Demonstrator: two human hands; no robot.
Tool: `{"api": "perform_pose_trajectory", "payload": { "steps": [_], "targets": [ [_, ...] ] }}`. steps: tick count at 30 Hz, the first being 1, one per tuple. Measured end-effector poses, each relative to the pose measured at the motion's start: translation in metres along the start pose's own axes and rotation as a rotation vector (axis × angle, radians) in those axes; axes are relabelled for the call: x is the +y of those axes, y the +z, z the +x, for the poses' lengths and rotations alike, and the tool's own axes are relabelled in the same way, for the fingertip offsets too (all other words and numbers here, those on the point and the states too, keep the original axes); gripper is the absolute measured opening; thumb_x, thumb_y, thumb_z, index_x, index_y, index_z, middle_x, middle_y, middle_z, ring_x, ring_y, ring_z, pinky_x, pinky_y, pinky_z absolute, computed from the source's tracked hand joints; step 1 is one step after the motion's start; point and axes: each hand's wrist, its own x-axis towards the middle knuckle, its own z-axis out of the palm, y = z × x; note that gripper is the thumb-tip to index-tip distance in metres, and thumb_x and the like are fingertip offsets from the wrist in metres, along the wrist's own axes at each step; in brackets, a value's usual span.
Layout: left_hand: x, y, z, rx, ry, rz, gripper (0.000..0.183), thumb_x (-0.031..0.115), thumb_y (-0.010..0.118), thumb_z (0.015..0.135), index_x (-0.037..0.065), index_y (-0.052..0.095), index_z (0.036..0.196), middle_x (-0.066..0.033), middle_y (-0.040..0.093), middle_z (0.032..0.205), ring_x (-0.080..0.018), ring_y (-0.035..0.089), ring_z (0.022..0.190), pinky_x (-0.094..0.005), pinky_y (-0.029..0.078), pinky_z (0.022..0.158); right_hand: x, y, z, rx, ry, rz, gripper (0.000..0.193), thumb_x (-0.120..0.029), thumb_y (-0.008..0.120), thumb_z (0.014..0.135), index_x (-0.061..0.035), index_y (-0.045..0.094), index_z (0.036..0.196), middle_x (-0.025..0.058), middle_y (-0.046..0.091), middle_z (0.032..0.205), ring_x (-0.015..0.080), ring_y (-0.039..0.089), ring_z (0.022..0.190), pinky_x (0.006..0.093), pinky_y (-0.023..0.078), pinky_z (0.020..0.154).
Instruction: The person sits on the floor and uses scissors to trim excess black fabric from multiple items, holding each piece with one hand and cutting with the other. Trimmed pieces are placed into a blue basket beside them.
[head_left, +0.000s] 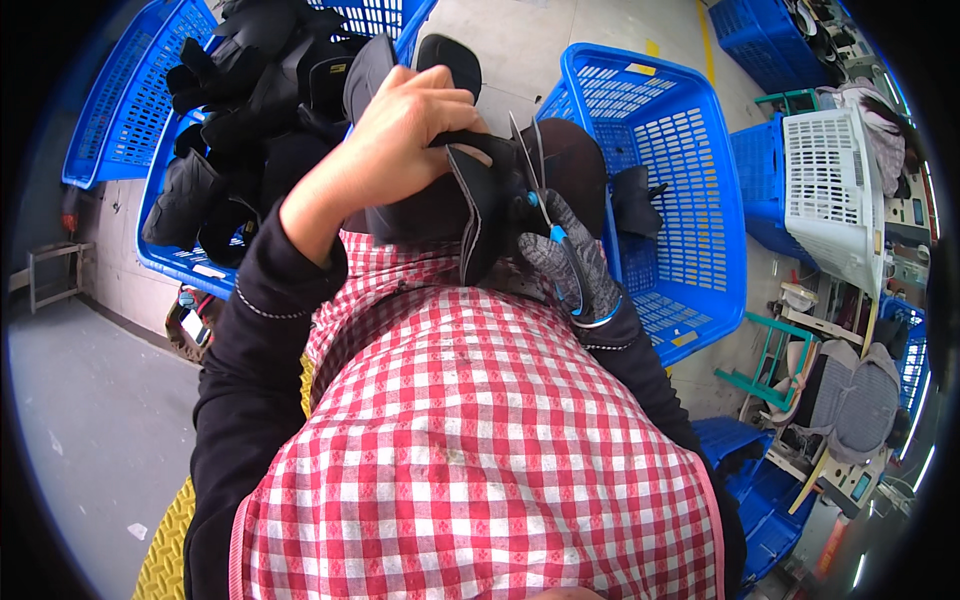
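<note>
My bare left hand (415, 125) is closed around a black padded, stitched piece (475, 205) held above my lap. Its flaps stand up past my fingers, and a seam runs along one edge. My right hand (575, 255), in a grey knit glove, grips scissors (548, 215) with blue-trimmed handles. The blades point away from me, parted, beside the black piece; I cannot tell whether they touch it. Part of the right fingers is hidden behind the handles.
A blue crate (190, 268) heaped with black pieces (270, 90) stands at my left. Close on my right is another blue crate (725, 220) with a black piece (635, 200) inside. Farther right stand a white crate (825, 180) and a green metal frame (765, 365).
</note>
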Motion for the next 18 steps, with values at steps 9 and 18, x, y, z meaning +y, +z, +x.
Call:
{"api": "perform_pose_trajectory", "payload": {
  "steps": [9, 18],
  "targets": [
    [0.002, 0.023, -0.009, 0.216, -0.054, 0.175, 0.031, 0.022, 0.089, 0.074, 0.014, 0.075, 0.100, -0.0036, 0.065, 0.119, -0.0306, 0.047, 0.136, -0.0503, 0.027, 0.115, 0.010, 0.000, 0.008, -0.012, 0.047, 0.075, 0.039, -0.005, 0.068, 0.099, -0.0052, 0.055, 0.137, 0.0069, 0.065, 0.121, 0.0139, 0.064, 0.109, 0.0290, 0.057, 0.092],
    [0.000, 0.034, -0.018, 0.218, -0.182, 0.105, 0.036, 0.035, 0.090, 0.074, 0.014, 0.075, 0.100, -0.0025, 0.064, 0.135, -0.0317, 0.037, 0.149, -0.0555, 0.021, 0.120, 0.005, 0.002, 0.007, -0.017, 0.051, -0.074, 0.047, -0.011, 0.067, 0.100, -0.0059, 0.052, 0.145, 0.0066, 0.064, 0.129, 0.0146, 0.063, 0.112, 0.0272, 0.055, 0.093]
  ]
}}
